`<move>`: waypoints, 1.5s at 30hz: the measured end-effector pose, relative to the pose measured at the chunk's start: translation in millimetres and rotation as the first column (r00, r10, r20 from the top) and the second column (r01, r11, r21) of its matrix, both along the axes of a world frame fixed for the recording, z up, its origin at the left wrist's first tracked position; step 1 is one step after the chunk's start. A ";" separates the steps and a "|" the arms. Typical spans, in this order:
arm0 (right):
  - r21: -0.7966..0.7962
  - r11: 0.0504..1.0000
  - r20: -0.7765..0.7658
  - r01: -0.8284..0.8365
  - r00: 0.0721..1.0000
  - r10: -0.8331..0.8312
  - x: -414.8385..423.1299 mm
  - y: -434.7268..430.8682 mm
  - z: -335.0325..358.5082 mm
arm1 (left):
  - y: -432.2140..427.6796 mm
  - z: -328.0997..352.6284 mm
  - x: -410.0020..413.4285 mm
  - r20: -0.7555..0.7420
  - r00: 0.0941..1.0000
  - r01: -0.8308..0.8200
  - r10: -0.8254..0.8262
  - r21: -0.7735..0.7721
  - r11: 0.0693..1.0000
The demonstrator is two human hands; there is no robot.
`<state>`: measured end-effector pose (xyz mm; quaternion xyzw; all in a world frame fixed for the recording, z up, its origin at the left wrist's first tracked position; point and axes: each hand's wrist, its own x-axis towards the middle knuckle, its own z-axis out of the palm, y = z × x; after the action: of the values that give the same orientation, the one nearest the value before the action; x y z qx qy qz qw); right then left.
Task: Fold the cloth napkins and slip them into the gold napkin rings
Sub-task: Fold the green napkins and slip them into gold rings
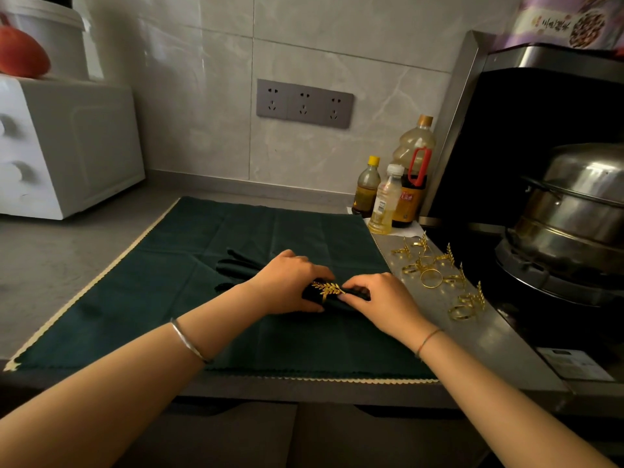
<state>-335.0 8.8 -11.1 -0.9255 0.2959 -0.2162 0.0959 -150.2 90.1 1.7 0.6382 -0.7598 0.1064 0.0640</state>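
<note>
One gold leaf ring [327, 289] is on the folded green napkin [236, 265], lying mid-way across the spread green napkin [152, 282]. The left hand [287, 285] curls round the roll and the right hand [381, 298] pinches its end (seating it, I'd judge). Spare rings [435, 275] wait just right of the spread napkin, so plenty is left.

Dim warm light, dark right side, wide-angle bending at blurred edges.

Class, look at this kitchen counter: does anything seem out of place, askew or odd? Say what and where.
Nothing is spilled or damaged. The spare gold leaf-trimmed napkin rings lie scattered, some tipped over, on the grey metal strip beside the stacked steel steamer pot, an odd spot for table settings.
</note>
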 end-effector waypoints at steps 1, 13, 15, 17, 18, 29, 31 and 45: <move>0.027 1.000 0.020 -0.005 1.000 0.004 0.2 0.2 -0.8 | -0.6 -0.9 -1.2 -0.013 1.000 0.008 -0.008 -0.004 1.000; 0.167 0.986 0.043 -0.021 0.999 0.014 -6.6 -3.4 7.5 | 1.0 14.1 16.6 0.026 1.000 -0.017 0.016 0.074 0.997; 0.172 0.985 0.043 -0.019 0.999 0.012 -5.9 -4.2 5.5 | -0.3 15.6 16.0 0.075 0.997 -0.019 0.012 0.085 0.996; 0.178 0.984 0.033 -0.002 0.999 -0.004 -5.0 -6.2 3.6 | -1.4 14.9 15.2 0.140 0.990 -0.005 -0.007 0.086 0.996; 0.175 0.984 0.008 0.011 1.000 -0.013 -4.8 -6.8 3.0 | -0.5 14.5 16.7 0.164 0.986 -0.002 -0.012 0.088 0.996; 0.242 0.963 0.095 -0.116 0.991 0.095 27.8 8.6 1.3 | 29.0 26.1 57.8 -0.035 0.998 -0.050 0.053 0.074 0.996; 0.253 0.961 0.088 -0.115 0.992 0.095 36.2 10.8 3.2 | 28.9 23.6 57.3 -0.048 0.997 -0.053 0.056 0.072 0.996; 0.282 0.958 0.156 -0.057 0.988 0.012 32.7 8.8 -13.5 | 18.4 21.8 70.9 -0.401 0.913 -0.079 0.073 0.001 0.997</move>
<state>-302.3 17.6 -24.6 -0.8877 0.2996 -0.2395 0.2546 -79.4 108.6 23.5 0.6751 -0.7043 -0.0181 0.2190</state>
